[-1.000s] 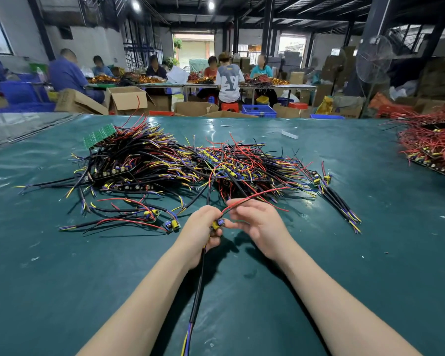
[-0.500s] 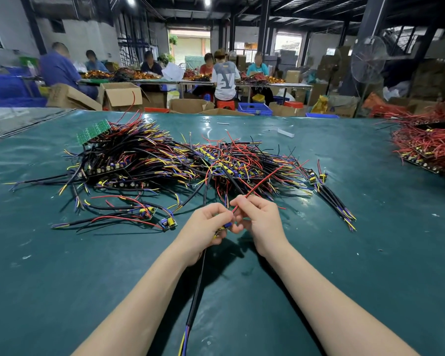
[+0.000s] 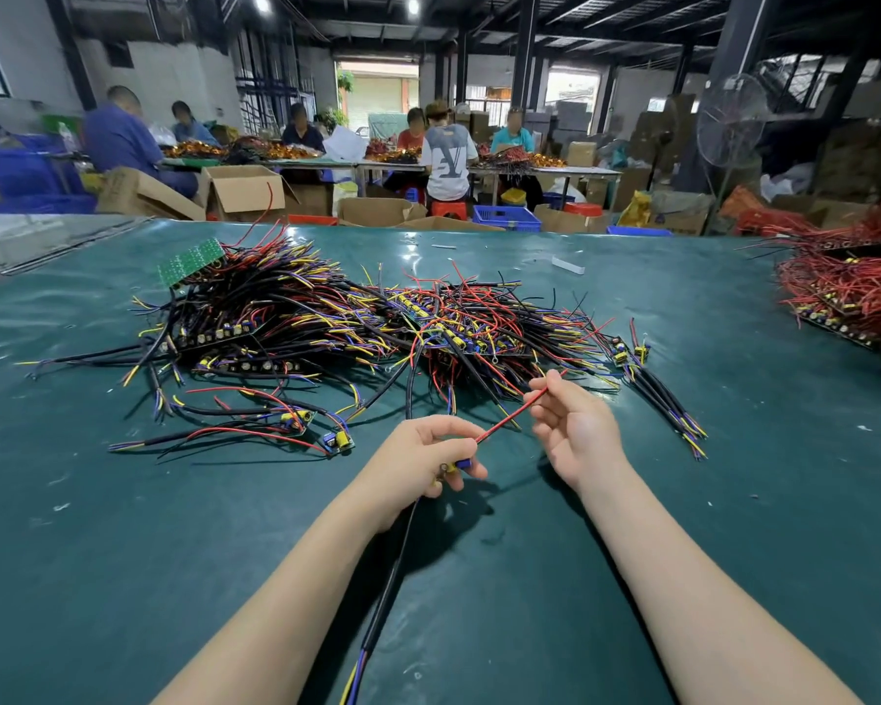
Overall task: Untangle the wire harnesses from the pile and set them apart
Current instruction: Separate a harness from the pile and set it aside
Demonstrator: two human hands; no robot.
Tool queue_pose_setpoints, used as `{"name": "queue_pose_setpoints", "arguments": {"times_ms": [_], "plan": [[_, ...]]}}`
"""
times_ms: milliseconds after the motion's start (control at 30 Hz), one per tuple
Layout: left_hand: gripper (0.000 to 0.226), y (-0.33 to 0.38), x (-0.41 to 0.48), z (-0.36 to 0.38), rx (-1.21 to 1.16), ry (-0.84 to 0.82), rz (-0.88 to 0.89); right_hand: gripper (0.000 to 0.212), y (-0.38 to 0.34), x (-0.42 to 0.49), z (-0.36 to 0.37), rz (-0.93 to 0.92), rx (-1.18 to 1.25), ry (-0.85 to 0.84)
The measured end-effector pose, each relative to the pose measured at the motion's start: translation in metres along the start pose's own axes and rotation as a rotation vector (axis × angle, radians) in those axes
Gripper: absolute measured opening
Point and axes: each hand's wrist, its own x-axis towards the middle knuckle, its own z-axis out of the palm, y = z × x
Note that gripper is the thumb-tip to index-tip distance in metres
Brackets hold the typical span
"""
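Your left hand, lower centre of frame: fingers curled round the small board end of one harness; blue and yellow parts show at the fingertips; its black cable drops from under the hand to the bottom edge, where blue and yellow leads come out of the sheath.

Your right hand, just right of centre, palm partly toward you: thumb and forefinger pinch the red wire near its far end; the other fingers are loosely curled and hold nothing; the wire runs straight between your two hands, up and to the right.

The pile fills mid-frame above both hands: black, red, yellow and blue wires tangled, with strips of small boards inside; a green circuit board sits tilted at its upper-left edge.

Two loose harnesses lie left of your left hand, below the pile and apart from it; a bundle of black cables lies straight at the pile's right side, ends fanning toward the lower right; whether it touches the pile, cannot tell.

A heap of mostly red wires sits at the right edge, well apart.

Tabletop: glossy dark green sheet.

Beyond its far edge: cardboard boxes, a blue crate, people at long tables; a standing fan at upper right.
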Motion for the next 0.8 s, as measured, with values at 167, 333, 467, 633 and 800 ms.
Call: {"name": "queue_pose_setpoints", "arguments": {"times_ms": [167,333,467,633,800], "plan": [[0.024,-0.004,0.0,0.003,-0.003,0.005,0.012,0.025,0.004,0.002,-0.002,-0.102,-0.026,0.11],[0.023,-0.006,0.0,-0.002,-0.099,-0.055,0.065,0.03,0.002,0.005,-0.004,-0.015,0.042,0.135],[0.023,-0.008,0.003,-0.007,-0.178,0.009,0.06,0.039,0.003,0.001,0.002,0.039,0.042,0.118],[0.018,-0.01,0.008,-0.006,-0.294,0.126,0.05,0.039,0.016,-0.021,0.025,0.017,-0.261,-0.091],[0.014,-0.012,0.009,-0.006,-0.296,0.147,0.078,0.029,0.029,-0.036,0.037,-0.053,-0.452,-0.271]]}}
